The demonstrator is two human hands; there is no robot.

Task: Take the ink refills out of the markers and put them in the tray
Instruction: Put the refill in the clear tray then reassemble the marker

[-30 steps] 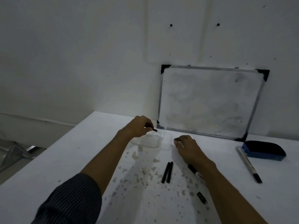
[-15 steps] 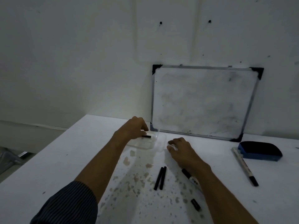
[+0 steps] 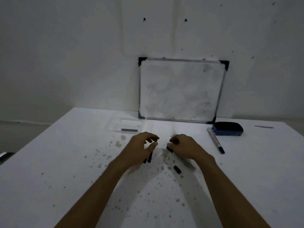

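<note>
While right fingers (image 3: 175, 141) grip marker (image 3: 170, 150), refill (image 3: 129, 130) lies apart.

No legible text
The marker (image 3: 214, 139) at right centre carries dark print too blurred to read; the whiteboard (image 3: 179, 89) above centre shows only smudges.

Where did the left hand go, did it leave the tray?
Yes. The left hand pulled back from the tray beside the whiteboard, nearer the right hand, leaving the refill inside.
</note>
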